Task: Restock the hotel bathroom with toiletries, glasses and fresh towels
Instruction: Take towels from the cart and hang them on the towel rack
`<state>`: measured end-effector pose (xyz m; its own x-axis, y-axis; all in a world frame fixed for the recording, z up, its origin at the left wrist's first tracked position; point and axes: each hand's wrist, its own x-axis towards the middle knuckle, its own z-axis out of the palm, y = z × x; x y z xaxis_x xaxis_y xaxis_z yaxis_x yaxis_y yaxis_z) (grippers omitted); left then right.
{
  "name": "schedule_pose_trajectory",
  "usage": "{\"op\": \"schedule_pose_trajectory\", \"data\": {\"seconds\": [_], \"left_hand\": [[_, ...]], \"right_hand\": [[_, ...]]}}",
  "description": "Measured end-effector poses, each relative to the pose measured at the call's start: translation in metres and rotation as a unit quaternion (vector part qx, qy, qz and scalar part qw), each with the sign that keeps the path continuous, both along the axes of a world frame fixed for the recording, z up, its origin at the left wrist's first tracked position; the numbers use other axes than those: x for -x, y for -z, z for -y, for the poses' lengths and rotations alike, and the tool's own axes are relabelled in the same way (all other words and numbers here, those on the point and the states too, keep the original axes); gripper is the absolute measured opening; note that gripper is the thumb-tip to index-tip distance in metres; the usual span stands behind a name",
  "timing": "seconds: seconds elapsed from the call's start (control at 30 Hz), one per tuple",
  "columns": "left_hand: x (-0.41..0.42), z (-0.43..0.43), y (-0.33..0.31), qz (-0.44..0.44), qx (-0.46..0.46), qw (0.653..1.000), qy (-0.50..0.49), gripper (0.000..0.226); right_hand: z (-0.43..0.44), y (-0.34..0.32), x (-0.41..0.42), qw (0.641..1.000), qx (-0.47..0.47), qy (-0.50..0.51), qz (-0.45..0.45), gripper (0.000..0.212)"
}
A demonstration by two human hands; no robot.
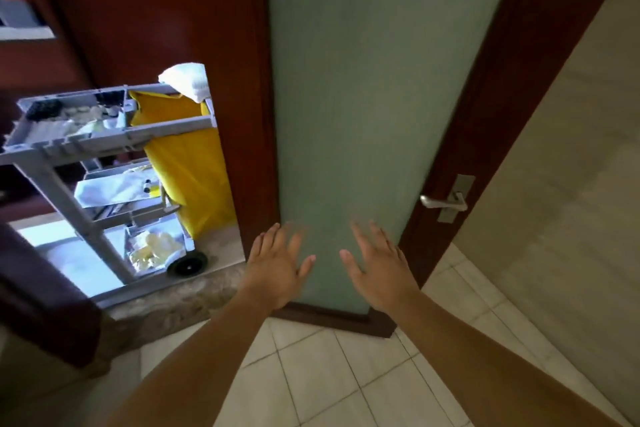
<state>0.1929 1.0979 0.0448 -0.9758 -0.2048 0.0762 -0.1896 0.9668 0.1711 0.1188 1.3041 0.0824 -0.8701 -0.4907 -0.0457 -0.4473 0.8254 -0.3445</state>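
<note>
One towel (187, 80) lies flat atop cart (104, 139).

The single head-worn view looks forward and down, close to a frosted-glass door (363, 97) at twelve o'clock. A cleaning cart (104, 144) sits farther off at ten o'clock, tiled floor (329, 374) at six.

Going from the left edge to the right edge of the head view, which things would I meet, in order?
grey housekeeping cart → yellow bag → frosted glass door panel → metal door handle → beige wall
</note>
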Motion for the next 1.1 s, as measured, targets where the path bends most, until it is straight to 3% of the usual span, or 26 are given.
{"op": "schedule_pose_trajectory", "data": {"seconds": [0.13,0.53,0.97,1.1], "left_hand": [[-0.011,0.07,0.004,-0.007,-0.016,0.999,-0.04,0.069],[-0.024,0.211,0.025,0.013,-0.013,0.994,-0.108,0.068],[0.069,0.385,0.041,0.063,0.02,0.99,-0.125,0.071],[0.082,0.434,0.04,0.065,-0.008,0.987,-0.146,0.068]], "right_hand": [[0.075,0.007,0.001,0.999,0.01,-0.03,0.014,0.069],[0.259,0.052,0.021,0.991,-0.007,-0.132,0.02,0.069],[0.45,0.096,0.108,0.981,0.023,-0.179,0.065,0.069],[0.496,0.095,0.13,0.979,0.021,-0.187,0.084,0.066]]}}
